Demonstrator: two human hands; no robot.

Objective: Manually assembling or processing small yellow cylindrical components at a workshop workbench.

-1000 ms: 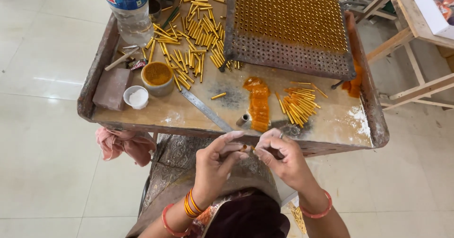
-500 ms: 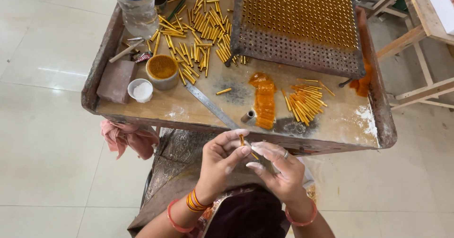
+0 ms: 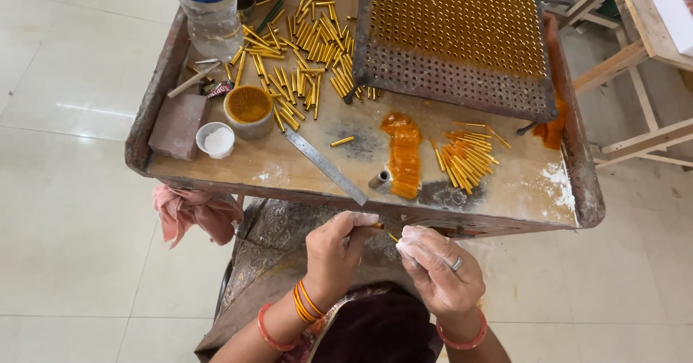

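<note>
My left hand (image 3: 336, 251) pinches a small gold tube (image 3: 377, 226) just below the worktable's front edge (image 3: 289, 190). My right hand (image 3: 437, 269), its fingertips dusted white, pinches a thin yellow stick (image 3: 393, 237) whose tip points toward the tube. The two hands are close together, a little apart. On the table, a loose pile of gold tubes (image 3: 299, 31) lies at the back. A perforated metal rack (image 3: 455, 31) filled with upright tubes stands beside the pile. An orange paste strip (image 3: 404, 154) and a small heap of orange-tipped tubes (image 3: 465, 159) lie near the front.
A steel ruler (image 3: 325, 164), a short metal cylinder (image 3: 379, 180), a cup of orange powder (image 3: 249, 107), a white cup (image 3: 215, 139), a brick block (image 3: 177, 125) and a plastic bottle (image 3: 209, 9) sit on the table. A pink cloth (image 3: 191, 211) hangs at the left. Wooden furniture (image 3: 635, 60) stands at the right.
My hands were pressed together around the stick; now they have drawn slightly apart, with the tube in the left and the stick in the right.
</note>
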